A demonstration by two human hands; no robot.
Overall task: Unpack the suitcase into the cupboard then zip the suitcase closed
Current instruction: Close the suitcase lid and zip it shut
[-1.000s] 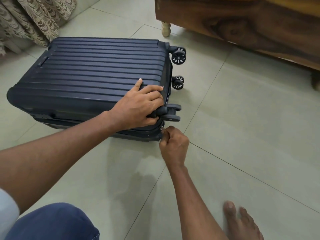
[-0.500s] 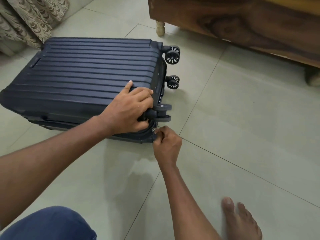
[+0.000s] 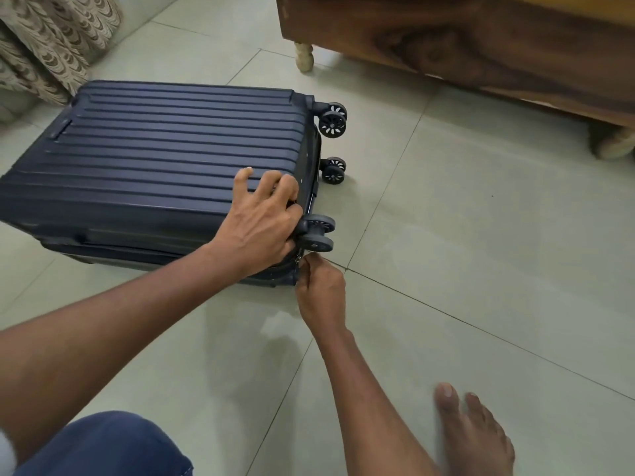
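Both hands work at the zipping step: the left hand (image 3: 261,225) presses the dark blue ribbed hard-shell suitcase (image 3: 165,166) lying on the floor, the right hand (image 3: 321,290) pinches the small metal zipper pull (image 3: 300,260) at its near corner, which next needs a steady pull around that corner.

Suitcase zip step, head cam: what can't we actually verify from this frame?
- Zipper pull: too small, mostly covered by the right hand pinching it.
- How far the zip runs: far sides of the suitcase face away from the head view.
- Near corner: covered by the left hand resting on it.
- Suitcase contents: lid down, inside hidden.
- Cupboard: outside the frame.
- Wooden furniture: cut off by top edge.
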